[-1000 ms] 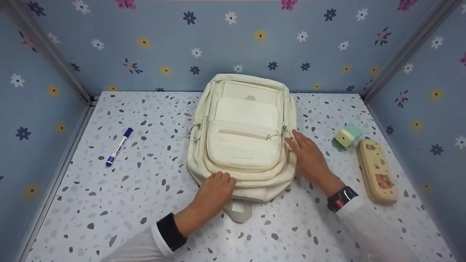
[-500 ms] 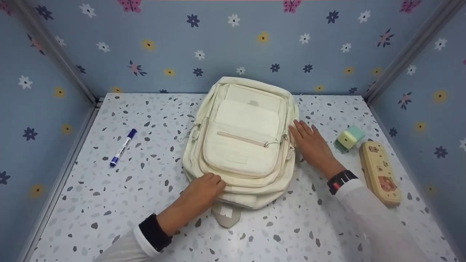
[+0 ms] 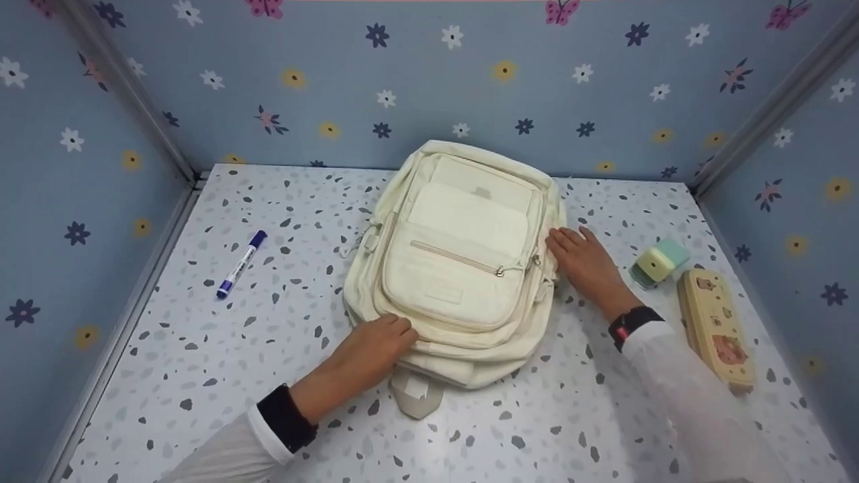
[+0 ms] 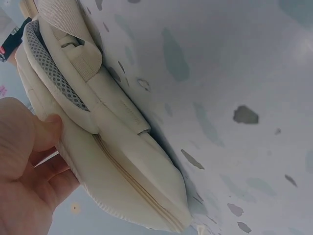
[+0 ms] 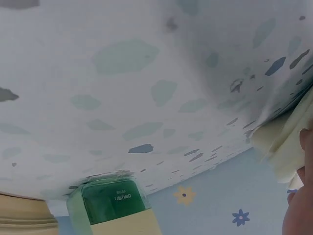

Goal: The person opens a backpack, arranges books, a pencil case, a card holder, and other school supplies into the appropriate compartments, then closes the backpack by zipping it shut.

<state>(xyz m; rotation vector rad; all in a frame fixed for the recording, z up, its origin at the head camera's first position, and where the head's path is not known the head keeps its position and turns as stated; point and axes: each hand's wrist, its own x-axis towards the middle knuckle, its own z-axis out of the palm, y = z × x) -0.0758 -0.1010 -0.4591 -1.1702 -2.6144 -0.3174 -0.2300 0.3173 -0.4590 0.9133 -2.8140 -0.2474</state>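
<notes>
A cream backpack (image 3: 463, 282) lies front side up, slightly turned, its beige top handle (image 3: 417, 396) towards me. My left hand (image 3: 379, 342) grips its near edge beside the handle. In the left wrist view, the left thumb (image 4: 48, 129) lies on one face of the bag, and the fingers bend in from the other side. At the bag's right side, beside the zip pulls, my right hand (image 3: 584, 261) holds the edge with bent fingers. Only part of that hand and some cream fabric (image 5: 283, 147) show in the right wrist view.
To the right stand a green and yellow pencil sharpener (image 3: 659, 261) and a long yellow pencil case (image 3: 717, 329) with bear pictures. A blue-capped marker (image 3: 241, 265) lies left on the speckled table (image 3: 282, 308). Blue flowered panels (image 3: 443, 74) enclose the back and sides.
The backpack has turned slightly and come a little nearer to me, the left hand moving with its near edge. The right hand has shifted up its side. The view has also shifted.
</notes>
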